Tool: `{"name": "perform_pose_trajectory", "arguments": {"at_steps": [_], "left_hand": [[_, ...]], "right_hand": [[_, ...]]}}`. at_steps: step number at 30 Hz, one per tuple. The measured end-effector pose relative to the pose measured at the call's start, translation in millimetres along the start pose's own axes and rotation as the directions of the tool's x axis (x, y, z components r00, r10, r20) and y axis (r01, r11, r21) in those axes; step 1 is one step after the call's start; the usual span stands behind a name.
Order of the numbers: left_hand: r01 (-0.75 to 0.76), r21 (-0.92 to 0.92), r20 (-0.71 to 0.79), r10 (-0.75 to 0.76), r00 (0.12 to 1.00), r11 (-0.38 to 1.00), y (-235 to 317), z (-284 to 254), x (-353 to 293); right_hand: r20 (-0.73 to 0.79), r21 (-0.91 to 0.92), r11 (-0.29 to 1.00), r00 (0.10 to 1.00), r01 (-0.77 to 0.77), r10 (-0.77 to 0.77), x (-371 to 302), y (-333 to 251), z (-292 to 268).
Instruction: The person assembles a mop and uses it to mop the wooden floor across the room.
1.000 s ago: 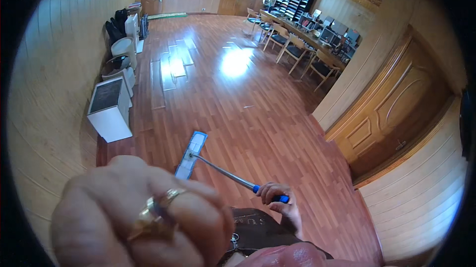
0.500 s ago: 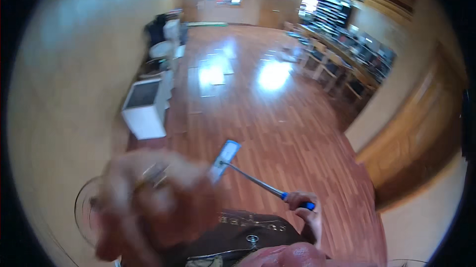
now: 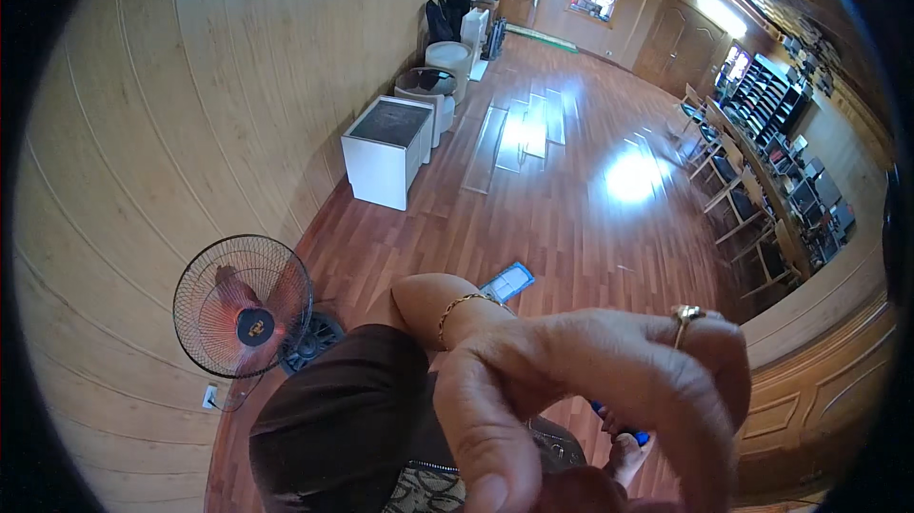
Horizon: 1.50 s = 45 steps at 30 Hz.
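My left hand (image 3: 590,380) looms close across the lower middle, reaching over from the left out of a dark brown sleeve (image 3: 347,404). It wears a gold bracelet and a ring. Its fingers are bent and the thumb stands apart, with nothing visible between them. Some fingertips run out of sight at the lower edge. Behind it, partly covered, my right hand (image 3: 624,456) is closed round the blue grip of a flat mop (image 3: 509,282). The mop's pale head with a blue edge lies on the wooden floor; most of its pole is hidden behind my left hand.
A standing fan (image 3: 255,323) is by the left wall, near a wall socket (image 3: 210,396). Farther along stand a white cabinet (image 3: 381,156) and round tubs. Flat clear panels (image 3: 514,137) lie on the floor. Chairs (image 3: 747,204) line a long desk at right, beyond a wooden door (image 3: 819,399).
The view has swung left and sharpened, so the room sits farther right and the whole fan shows. My left hand has gone from lower left to lower right, now covering much of my right hand.
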<state>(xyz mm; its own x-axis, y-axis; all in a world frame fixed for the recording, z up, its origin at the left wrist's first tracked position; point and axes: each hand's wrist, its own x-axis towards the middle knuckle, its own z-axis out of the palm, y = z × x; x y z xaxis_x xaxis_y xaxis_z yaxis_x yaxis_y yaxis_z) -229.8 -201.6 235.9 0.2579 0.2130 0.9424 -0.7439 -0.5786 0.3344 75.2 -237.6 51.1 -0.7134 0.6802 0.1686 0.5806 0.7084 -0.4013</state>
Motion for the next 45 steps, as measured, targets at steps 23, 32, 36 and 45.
{"name": "perform_pose_trajectory", "arguments": {"at_steps": [23, 32, 36, 45], "left_hand": [[-0.032, -0.522, 0.253, 0.191, 0.948, 0.852, -43.9, 33.5, -3.6], [0.132, -0.292, 0.284, -0.046, 0.958, 0.947, -19.3, 4.6, -11.9], [0.144, -0.093, 0.121, -0.133, 0.984, 0.985, -16.0, 18.8, -32.1], [-0.112, 0.170, -0.117, 0.133, 0.984, 0.979, -5.4, 46.2, -48.6]], "right_hand": [[-0.564, 0.793, 0.595, 0.524, 0.129, 0.638, -0.9, -46.3, 41.3], [-0.471, 0.815, 0.557, 0.741, 0.159, 0.479, -7.0, -16.5, 39.1], [-0.433, 0.793, 0.594, 0.810, 0.134, 0.395, -10.0, -4.0, 35.6], [-0.420, 0.804, 0.574, 0.831, 0.155, 0.364, -8.8, -9.9, 27.7]]}}
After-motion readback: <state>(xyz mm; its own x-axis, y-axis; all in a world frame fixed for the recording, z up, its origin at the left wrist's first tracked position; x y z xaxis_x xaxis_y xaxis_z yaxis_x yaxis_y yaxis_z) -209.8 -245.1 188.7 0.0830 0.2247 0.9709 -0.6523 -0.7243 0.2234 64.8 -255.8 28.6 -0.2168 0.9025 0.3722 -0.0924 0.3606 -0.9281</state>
